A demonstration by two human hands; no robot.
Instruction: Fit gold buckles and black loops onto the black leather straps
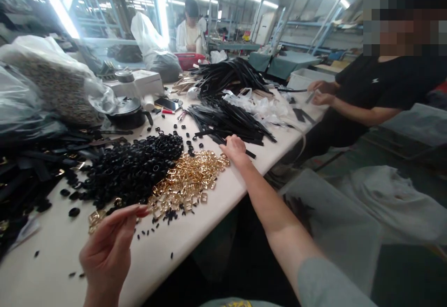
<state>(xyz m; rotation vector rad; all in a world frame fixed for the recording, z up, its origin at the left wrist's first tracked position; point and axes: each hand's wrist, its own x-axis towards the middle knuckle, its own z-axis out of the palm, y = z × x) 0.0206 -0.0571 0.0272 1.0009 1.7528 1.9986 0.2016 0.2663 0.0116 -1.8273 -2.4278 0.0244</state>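
Observation:
My left hand [110, 246] hovers over the near part of the white table [42, 269], fingers pressed together in a pinch at the edge of the gold buckles; what it holds is too small to name. My right hand [234, 150] reaches out with fingers curled down onto the near end of a pile of black straps [226, 120]. Between the hands lies a heap of gold metal buckles [188, 181]. Left of it sits a bigger heap of black rings [132, 167].
A person in a black shirt [380, 85] works at the table's far right end, hands [321, 93] near a white bin. More black straps [226, 76], clear plastic bags [52, 78], a phone [168, 104] and a black pot [128, 111] crowd the back. Another person stands far behind.

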